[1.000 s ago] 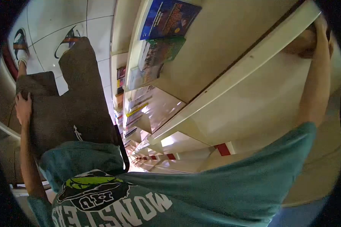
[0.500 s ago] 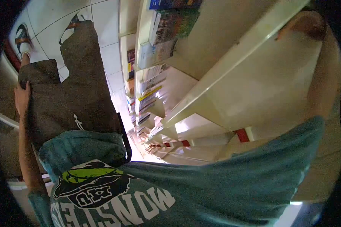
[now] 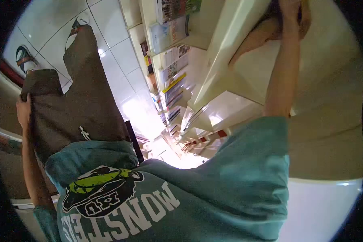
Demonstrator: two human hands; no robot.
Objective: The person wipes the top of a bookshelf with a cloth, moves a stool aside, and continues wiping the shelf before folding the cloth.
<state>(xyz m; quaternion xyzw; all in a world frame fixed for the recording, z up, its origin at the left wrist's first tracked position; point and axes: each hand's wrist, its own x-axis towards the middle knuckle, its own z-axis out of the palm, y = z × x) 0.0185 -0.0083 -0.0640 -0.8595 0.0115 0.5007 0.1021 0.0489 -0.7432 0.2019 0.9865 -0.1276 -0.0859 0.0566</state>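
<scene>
My left hand (image 3: pixel 24 111) rests at the outer side of my brown trousers (image 3: pixel 84 84), near the knee, its fingers lying against the cloth. My right arm stretches up over a cream shelf board. At the top edge of the view my right hand (image 3: pixel 290 10) is partly cut off, beside a dark patch, and its fingers do not show clearly. A brown pointed shape (image 3: pixel 256 38) lies on the pale shelf surface just left of this hand; I cannot tell what it is.
A cream shelf edge (image 3: pixel 226 36) runs diagonally beside my right arm. Books and magazines (image 3: pixel 175 60) fill the neighbouring shelves, one with a yellow spine (image 3: pixel 174 82). White floor tiles (image 3: pixel 121 52) lie under my sandalled feet. A curved pale rail (image 3: pixel 6 133) passes at the left.
My right arm has swung inward and to the left, its hand now at the top edge. The view has shifted slightly. My left hand stays at the trousers.
</scene>
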